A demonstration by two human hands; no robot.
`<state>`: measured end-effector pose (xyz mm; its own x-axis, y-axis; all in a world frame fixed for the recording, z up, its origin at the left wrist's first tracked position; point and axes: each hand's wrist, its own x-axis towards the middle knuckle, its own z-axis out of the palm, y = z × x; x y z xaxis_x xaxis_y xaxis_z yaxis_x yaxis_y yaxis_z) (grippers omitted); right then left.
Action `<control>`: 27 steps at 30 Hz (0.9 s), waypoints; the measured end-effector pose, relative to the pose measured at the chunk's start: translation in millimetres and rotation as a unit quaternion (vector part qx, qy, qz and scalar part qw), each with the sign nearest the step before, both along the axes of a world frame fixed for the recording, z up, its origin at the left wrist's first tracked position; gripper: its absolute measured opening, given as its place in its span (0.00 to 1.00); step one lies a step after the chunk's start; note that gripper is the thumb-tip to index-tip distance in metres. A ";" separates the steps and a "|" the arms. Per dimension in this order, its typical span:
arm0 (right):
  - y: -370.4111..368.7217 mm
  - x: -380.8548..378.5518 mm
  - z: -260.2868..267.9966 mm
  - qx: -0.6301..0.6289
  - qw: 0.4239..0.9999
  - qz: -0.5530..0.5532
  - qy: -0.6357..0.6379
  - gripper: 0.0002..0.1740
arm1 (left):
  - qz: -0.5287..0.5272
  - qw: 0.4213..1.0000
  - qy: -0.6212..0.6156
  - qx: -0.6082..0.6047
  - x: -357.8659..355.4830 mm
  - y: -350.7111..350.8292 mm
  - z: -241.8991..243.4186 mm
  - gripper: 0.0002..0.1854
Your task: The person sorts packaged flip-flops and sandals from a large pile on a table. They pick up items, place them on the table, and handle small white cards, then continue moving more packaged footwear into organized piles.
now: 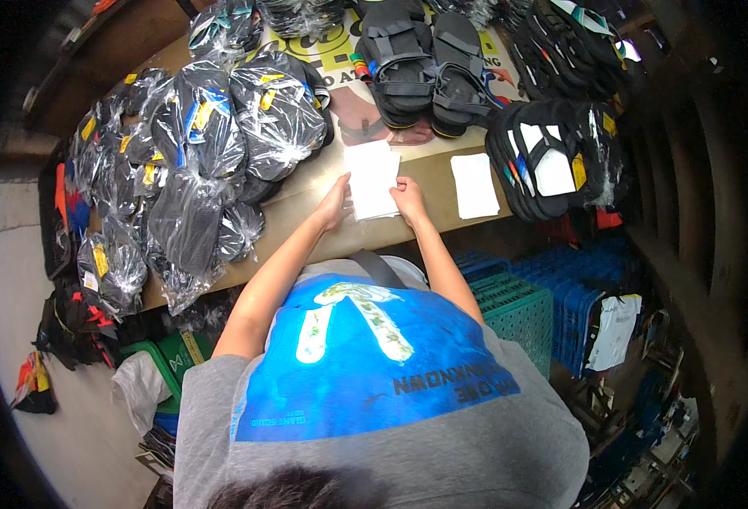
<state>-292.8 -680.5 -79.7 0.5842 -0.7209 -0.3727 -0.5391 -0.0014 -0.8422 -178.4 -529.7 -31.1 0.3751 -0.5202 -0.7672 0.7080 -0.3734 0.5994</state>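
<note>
A stack of white paper sheets [373, 181] lies on the tabletop [304, 207] in front of me, its edges slightly uneven. My left hand [336, 202] is at the stack's left edge, fingers extended and upright along it. At the right edge, my right hand [408, 197] has its fingers curled, with thumb and fingertips closed on the margin of the sheets. A second, smaller stack of white sheets [474, 186] lies farther right. Beyond my hands stand black strap sandals [402, 76], next to another dark pair [457, 76].
Plastic-wrapped black sandals [202, 121] are heaped on the left. Black flip-flops [539, 159] stand bundled at the right, one bearing a white card. A green plastic crate [520, 312] and blue crates [561, 305] stand below the table's right side; a green bin [173, 362] is below left.
</note>
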 end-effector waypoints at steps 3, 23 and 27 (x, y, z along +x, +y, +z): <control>-5.4 -3.9 -11.5 -0.055 0.998 0.007 -0.008 0.17 | 0.000 0.998 0.044 -0.054 3.3 -2.0 -16.9 0.38; 12.4 14.5 114.8 -0.130 0.989 -0.043 -0.050 0.15 | 0.060 0.762 -0.644 -0.037 143.4 140.1 166.2 0.08; 35.8 71.7 139.4 0.009 0.977 -0.084 -0.194 0.09 | 0.076 0.716 -0.693 0.022 184.5 187.4 163.2 0.12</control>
